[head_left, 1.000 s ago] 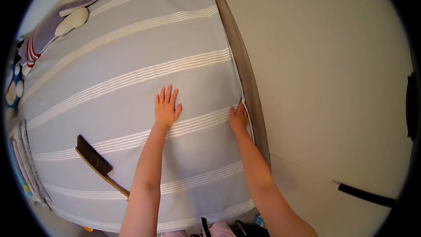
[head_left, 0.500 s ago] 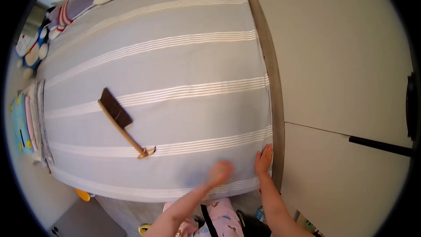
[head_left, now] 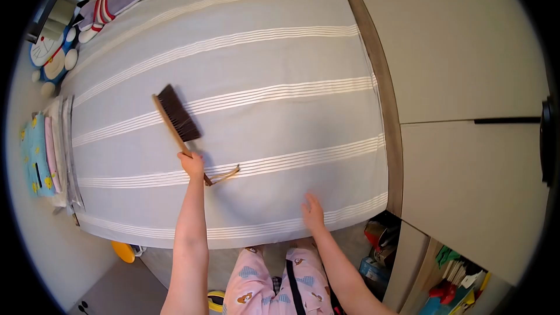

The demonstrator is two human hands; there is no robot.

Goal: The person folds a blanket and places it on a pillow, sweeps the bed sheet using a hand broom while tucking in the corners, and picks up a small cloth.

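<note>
A bed brush (head_left: 182, 118) with dark bristles and a wooden handle is over the striped sheet (head_left: 291, 116), bristles toward the right. My left hand (head_left: 192, 164) is wrapped around its handle, and a cord loop trails to the right from the handle's end. Near the front edge of the bed my right hand (head_left: 313, 212) has its fingers extended and holds nothing. I cannot tell whether that hand touches the sheet.
Plush toys (head_left: 53, 58) lie at the bed's far left, with folded bedding (head_left: 42, 154) below them. A beige cabinet (head_left: 466, 52) flanks the right side. Shelves with boxes and bags (head_left: 446, 291) are at the lower right, and a yellow object (head_left: 123, 251) lies on the floor at left.
My left hand has reached left and taken hold of the brush handle, turning the brush slightly. My right hand has drawn away from the bed's right edge. The view has shifted.
</note>
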